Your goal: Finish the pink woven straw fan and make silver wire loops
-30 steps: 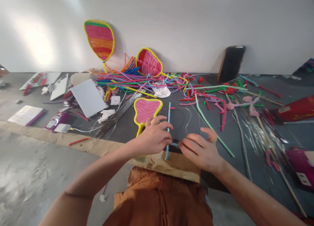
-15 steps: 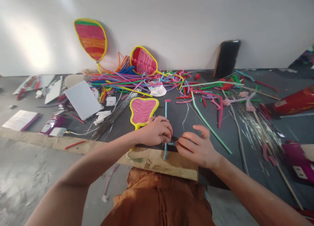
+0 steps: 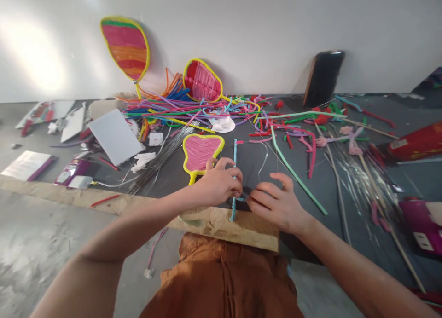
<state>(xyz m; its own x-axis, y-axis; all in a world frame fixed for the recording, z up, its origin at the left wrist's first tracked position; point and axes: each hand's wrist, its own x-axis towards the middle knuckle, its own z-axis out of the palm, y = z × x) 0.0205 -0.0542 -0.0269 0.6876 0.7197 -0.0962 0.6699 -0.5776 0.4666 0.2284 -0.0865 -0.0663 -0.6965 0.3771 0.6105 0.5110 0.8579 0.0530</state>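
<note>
A light blue pipe cleaner (image 3: 233,209), twisted along its lower part, lies lengthwise in front of me, its near end over the brown paper strip (image 3: 207,223). My left hand (image 3: 221,182) has its curled fingers closed on its middle. From there a short blue piece runs sideways to the fingertips of my right hand (image 3: 272,200), which are pinched on it; the fingers hide its end. A small pink bit touches the pipe cleaner's far end. Just beyond my left hand lies a pink paddle shape with a yellow rim (image 3: 202,154), its handle partly behind my wrist.
Many coloured pipe cleaners (image 3: 193,111) are heaped along the wall. Two yellow-rimmed paddles (image 3: 126,49) lean there, and a phone (image 3: 323,78) stands upright. Silvery wires (image 3: 155,157), a white card (image 3: 115,136) and a purple glue gun (image 3: 73,170) lie left. A red can-like object (image 3: 419,141) lies right.
My left hand's fingers have lifted and shifted slightly along the blue pipe cleaner. My right hand stays almost in place. The view has tilted slightly.
</note>
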